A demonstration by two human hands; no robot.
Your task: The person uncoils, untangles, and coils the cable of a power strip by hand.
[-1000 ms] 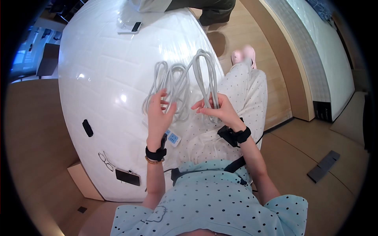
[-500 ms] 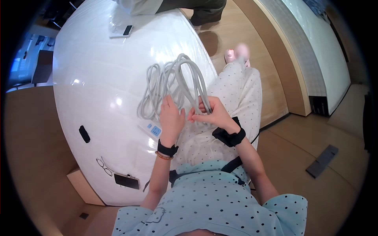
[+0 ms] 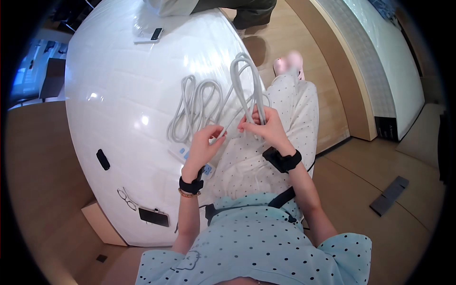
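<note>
A long grey-white power cord point(image 3: 202, 102) lies in loose loops on the plastic-covered mattress. My right hand point(image 3: 266, 124) is closed around a bundle of its loops, which stands up above my lap. Just to the left, my left hand point(image 3: 205, 142) pinches a single strand that runs across toward that bundle. Under and beside my left wrist sits a white power strip point(image 3: 207, 169) with blue sockets, partly hidden by the hand and forearm.
On the mattress point(image 3: 118, 80) lie a phone point(image 3: 154, 217), eyeglasses point(image 3: 127, 198), a small black object point(image 3: 102, 159) and a white device with a dark screen point(image 3: 156, 34). Another person's leg point(image 3: 237, 10) is at the far edge. A grey strip point(image 3: 389, 195) rests on the floor at right.
My right hand has moved slightly right and up, drawing its loops apart from those on the mattress. My left hand has gone from flat, outstretched fingers to pinching a strand.
</note>
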